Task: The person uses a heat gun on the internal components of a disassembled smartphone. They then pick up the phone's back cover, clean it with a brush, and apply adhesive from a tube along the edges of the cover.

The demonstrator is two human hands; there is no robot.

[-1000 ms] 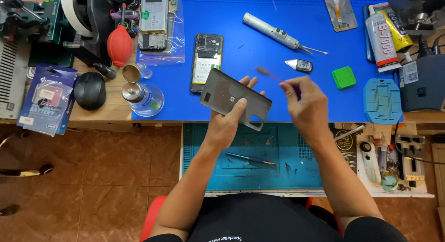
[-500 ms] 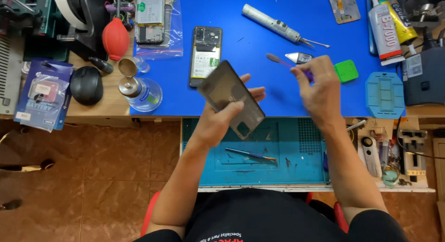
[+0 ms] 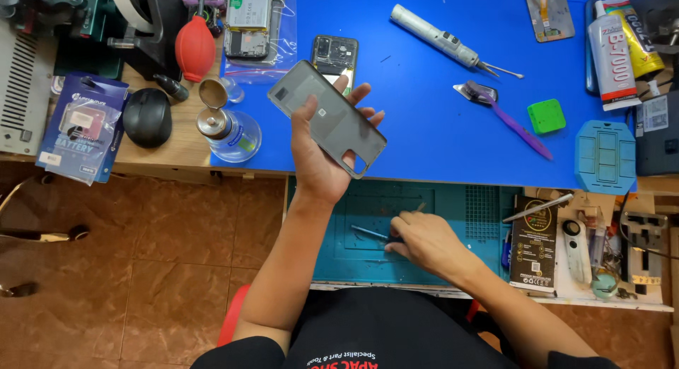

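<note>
Left hand is raised over the front edge of the table, its grip closed around a grey phone back cover: fingers wrapped on the far long edge, thumb on the near one. The cover is tilted diagonally, its camera cutout at the lower right end, just right of the wrist side of the grip.

Right hand is down on the teal pull-out tray, below and right of the left grip. Its fingers are pinched on thin metal tweezers that lie flat on the tray and point left; the grip looks closed on them, though the fingertips partly hide the contact.

Just beyond the left grip, an opened phone body lies on the blue mat. Right of it: a grey electric screwdriver, then a purple pry tool and a green square block, all well apart from both hands. Left of the left grip stand a glass solvent bottle, a red air blower and a black mouse.
</note>
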